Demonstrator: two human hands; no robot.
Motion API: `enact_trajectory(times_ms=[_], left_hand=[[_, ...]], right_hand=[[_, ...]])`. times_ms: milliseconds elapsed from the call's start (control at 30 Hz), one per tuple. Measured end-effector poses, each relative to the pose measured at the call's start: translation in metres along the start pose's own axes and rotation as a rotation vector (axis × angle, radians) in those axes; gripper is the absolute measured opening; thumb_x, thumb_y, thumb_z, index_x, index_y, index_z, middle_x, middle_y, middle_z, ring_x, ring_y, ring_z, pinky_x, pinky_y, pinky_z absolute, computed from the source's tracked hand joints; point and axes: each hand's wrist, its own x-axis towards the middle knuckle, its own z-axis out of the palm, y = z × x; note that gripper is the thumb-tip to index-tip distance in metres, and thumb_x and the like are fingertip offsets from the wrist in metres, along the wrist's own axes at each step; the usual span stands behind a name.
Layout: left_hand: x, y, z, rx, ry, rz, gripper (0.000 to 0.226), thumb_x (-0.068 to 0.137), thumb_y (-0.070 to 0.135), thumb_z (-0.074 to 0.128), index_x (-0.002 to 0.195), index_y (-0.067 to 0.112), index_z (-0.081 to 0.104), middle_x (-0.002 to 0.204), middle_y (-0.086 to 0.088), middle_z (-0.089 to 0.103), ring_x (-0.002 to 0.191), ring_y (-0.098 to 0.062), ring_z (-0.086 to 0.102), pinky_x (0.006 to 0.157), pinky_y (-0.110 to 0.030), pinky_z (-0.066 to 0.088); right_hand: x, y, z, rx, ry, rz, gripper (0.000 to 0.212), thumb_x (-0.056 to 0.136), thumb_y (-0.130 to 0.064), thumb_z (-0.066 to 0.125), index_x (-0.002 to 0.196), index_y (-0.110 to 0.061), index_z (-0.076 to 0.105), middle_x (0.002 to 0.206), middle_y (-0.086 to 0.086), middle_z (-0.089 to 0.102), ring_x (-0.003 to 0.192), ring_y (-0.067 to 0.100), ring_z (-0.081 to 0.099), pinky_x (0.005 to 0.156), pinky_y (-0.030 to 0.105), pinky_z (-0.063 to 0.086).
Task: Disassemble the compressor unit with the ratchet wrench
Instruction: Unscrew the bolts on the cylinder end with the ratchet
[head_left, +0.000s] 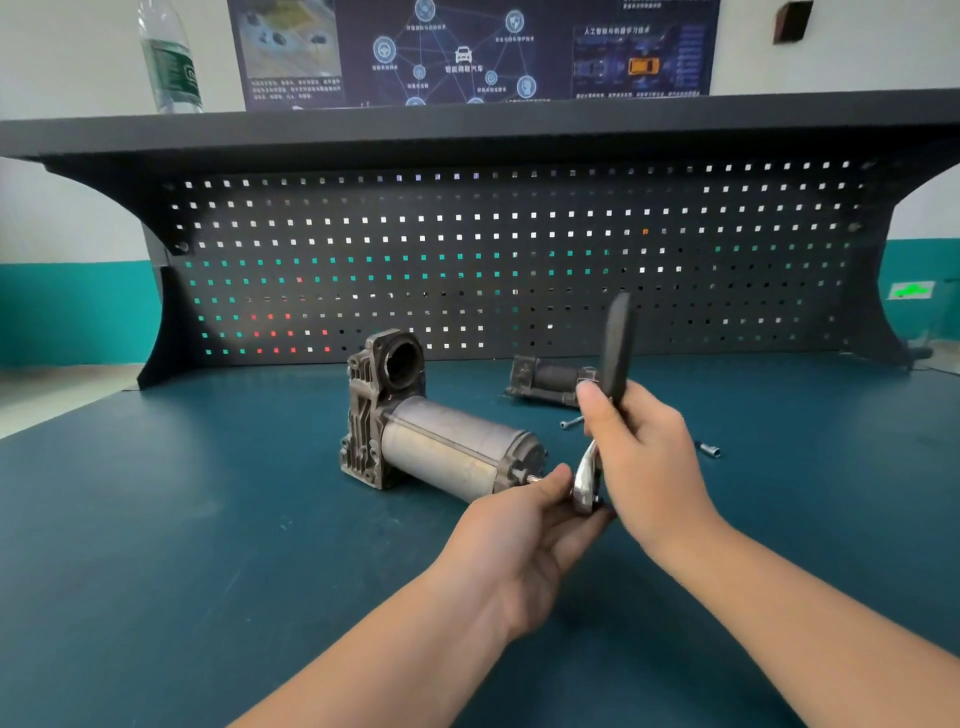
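Done: dark cast cylinder piece (550, 380) and two loose silver bolts (571, 422) lie apart on my teal desk (208, 519).
Left: grey metal compressor unit (436, 431), motor can and housing joined.
Grip: my right hand (641, 452) wraps the chrome black-handled ratchet wrench (615, 353); my left hand (524, 525) pinches its head.

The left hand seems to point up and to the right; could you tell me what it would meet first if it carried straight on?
Probably the ratchet wrench: the left hand already has its fingertips at the chrome head. Depth is unclear.

Both forearms bare, reaching forward and converging. Left hand (524, 525): palm turned inward, fingers curled, thumb forward, pinching the wrench (597, 441) head. Right hand (644, 452): raised above left, fingers wrapped round wrench handle, thumb extended upward.
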Motion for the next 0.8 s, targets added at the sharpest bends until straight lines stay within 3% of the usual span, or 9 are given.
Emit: enact_trajectory(times_ms=[133,200,267,333,400,533,633,700,800], left_hand=[[0.0,-0.001,0.0,0.005,-0.016,-0.017,0.017,0.091,0.003,0.056,0.082,-0.011,0.062,0.071,-0.021,0.07,0.058,-0.028,0.07,0.05,-0.027,0.058],[0.0,0.0,0.0,-0.006,-0.021,-0.026,0.018,0.091,0.004,0.057,0.081,-0.011,0.063,0.074,-0.023,0.071,0.059,-0.028,0.071,0.05,-0.027,0.058],[0.0,0.0,0.0,-0.022,-0.024,-0.019,0.017,0.089,0.005,0.06,0.085,-0.01,0.065,0.08,-0.023,0.071,0.062,-0.027,0.071,0.051,-0.028,0.058],[-0.001,0.001,-0.001,0.001,-0.042,-0.011,0.016,0.09,0.005,0.059,0.087,-0.007,0.068,0.077,-0.017,0.072,0.06,-0.02,0.071,0.05,-0.025,0.057],[-0.001,0.001,-0.001,0.033,-0.048,-0.014,0.016,0.09,0.003,0.056,0.085,-0.005,0.069,0.076,-0.014,0.071,0.058,-0.016,0.069,0.05,-0.022,0.056],[0.0,0.002,0.001,0.001,-0.015,-0.024,0.015,0.091,0.002,0.055,0.087,-0.011,0.063,0.073,-0.019,0.07,0.057,-0.024,0.07,0.051,-0.029,0.058],[-0.002,0.001,0.002,0.013,-0.032,-0.035,0.018,0.093,0.003,0.054,0.081,-0.009,0.061,0.068,-0.019,0.07,0.055,-0.027,0.07,0.053,-0.029,0.059],[-0.002,0.001,0.002,0.011,-0.04,-0.043,0.019,0.093,0.004,0.054,0.081,-0.009,0.062,0.07,-0.02,0.07,0.057,-0.027,0.07,0.056,-0.03,0.059],[-0.002,0.002,0.001,-0.015,-0.027,-0.036,0.016,0.091,0.004,0.058,0.092,-0.011,0.062,0.08,-0.022,0.071,0.065,-0.028,0.071,0.055,-0.032,0.06]], right_hand=[[0.016,0.011,-0.004,0.284,-0.047,0.781,0.038,0.094,-0.032,0.053,0.062,-0.011,0.05,0.037,-0.003,0.039,0.031,0.011,0.029,0.037,0.017,0.021],[0.013,0.009,-0.002,0.251,-0.028,0.678,0.038,0.094,-0.033,0.054,0.062,-0.013,0.051,0.037,-0.006,0.04,0.034,0.011,0.032,0.039,0.019,0.023],[0.004,0.002,-0.002,0.06,0.021,0.193,0.036,0.091,-0.037,0.055,0.062,-0.017,0.051,0.041,-0.008,0.045,0.042,0.006,0.038,0.045,0.023,0.031],[-0.004,-0.006,-0.004,-0.073,-0.098,-0.311,0.032,0.09,-0.038,0.054,0.067,-0.016,0.052,0.052,-0.009,0.046,0.048,0.005,0.04,0.048,0.022,0.035],[-0.01,-0.003,-0.004,-0.131,-0.198,-0.509,0.03,0.09,-0.036,0.052,0.069,-0.015,0.05,0.055,-0.009,0.042,0.049,0.008,0.04,0.047,0.026,0.036],[0.002,0.001,0.0,0.031,0.008,0.126,0.037,0.092,-0.037,0.054,0.061,-0.018,0.048,0.043,-0.011,0.041,0.04,0.004,0.035,0.045,0.021,0.032],[0.014,0.014,-0.005,0.186,-0.065,0.733,0.039,0.093,-0.035,0.054,0.062,-0.012,0.052,0.04,-0.003,0.042,0.031,0.009,0.03,0.038,0.018,0.023],[0.014,0.014,-0.004,0.265,-0.063,0.77,0.038,0.093,-0.033,0.055,0.062,-0.011,0.051,0.039,-0.003,0.041,0.03,0.01,0.03,0.036,0.016,0.022],[0.006,0.005,-0.002,0.084,0.031,0.264,0.037,0.092,-0.036,0.055,0.061,-0.016,0.051,0.041,-0.01,0.044,0.041,0.006,0.039,0.046,0.023,0.033]])
